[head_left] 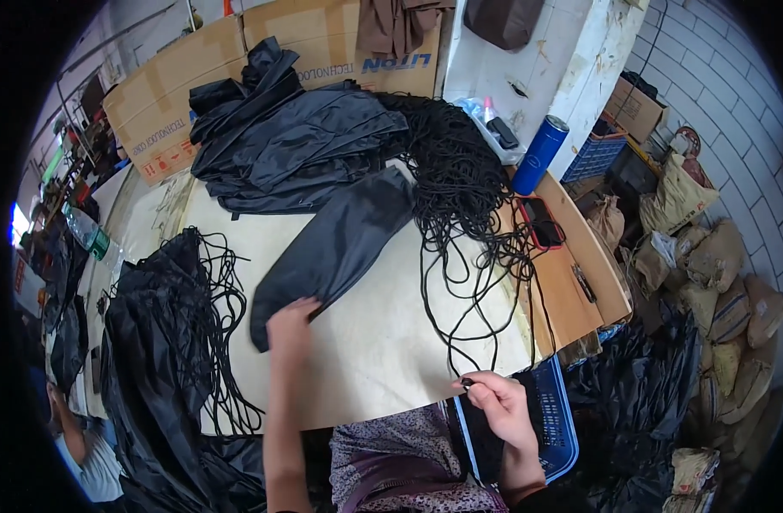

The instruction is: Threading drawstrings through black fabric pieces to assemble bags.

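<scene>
A long, narrow black fabric bag (336, 235) lies slantwise across the pale tabletop. My left hand (291, 329) is at its near end, fingers closed on the fabric edge and slightly blurred. Toward the right, at the table's front edge, my right hand (498, 406) pinches a small black piece where a black cord comes down to the fingers. What exactly that piece is cannot be made out. The cord seems to run up to a large tangled heap of black cords (460, 154) at the back right, with loose loops spreading over the table.
Black fabric is piled (297, 150) before a cardboard sheet (165, 128). More corded black bags (156, 333) hang over the left side. A blue can (541, 154) and a red-edged phone (540, 224) sit right. A blue basket (561, 419) is below; sacks (716, 256) lie by the wall.
</scene>
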`<state>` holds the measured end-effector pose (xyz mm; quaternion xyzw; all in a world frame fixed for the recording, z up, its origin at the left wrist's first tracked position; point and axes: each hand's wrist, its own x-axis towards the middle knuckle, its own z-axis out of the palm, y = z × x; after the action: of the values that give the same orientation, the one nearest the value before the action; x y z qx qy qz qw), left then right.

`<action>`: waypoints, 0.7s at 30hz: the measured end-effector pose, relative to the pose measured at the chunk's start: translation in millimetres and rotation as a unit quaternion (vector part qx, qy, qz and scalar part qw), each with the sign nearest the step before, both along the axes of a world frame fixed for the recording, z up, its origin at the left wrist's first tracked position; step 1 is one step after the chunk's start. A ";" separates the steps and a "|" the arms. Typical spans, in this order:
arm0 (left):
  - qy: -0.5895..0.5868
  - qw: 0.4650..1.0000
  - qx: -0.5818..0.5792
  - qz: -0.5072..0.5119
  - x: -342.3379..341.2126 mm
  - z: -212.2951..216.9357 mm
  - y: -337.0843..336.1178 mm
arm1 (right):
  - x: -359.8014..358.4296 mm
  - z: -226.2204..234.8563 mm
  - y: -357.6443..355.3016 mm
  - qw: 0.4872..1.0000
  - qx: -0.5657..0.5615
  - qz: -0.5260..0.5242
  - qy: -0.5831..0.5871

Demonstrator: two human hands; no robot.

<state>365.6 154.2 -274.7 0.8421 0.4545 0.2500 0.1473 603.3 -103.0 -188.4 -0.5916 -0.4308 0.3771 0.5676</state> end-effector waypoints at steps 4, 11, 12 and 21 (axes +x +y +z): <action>0.258 0.959 0.058 0.104 -68.0 42.0 -16.2 | 11.5 -10.0 -6.4 0.998 -0.034 -0.001 -0.047; 0.009 0.997 0.046 -0.062 53.9 20.7 -62.3 | -25.1 -34.0 7.9 0.995 -0.038 0.085 -0.040; 0.008 0.997 0.045 -0.063 69.5 9.4 -58.4 | -28.1 -34.6 7.7 0.994 -0.016 0.097 -0.043; -0.220 0.965 -0.134 0.055 50.9 -4.2 -55.5 | -5.5 -51.1 8.8 0.998 -0.019 0.051 0.010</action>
<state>416.6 98.7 -278.9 0.7129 0.4860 0.3734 0.3409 597.8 -94.2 -239.5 -0.5758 -0.4473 0.4195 0.5407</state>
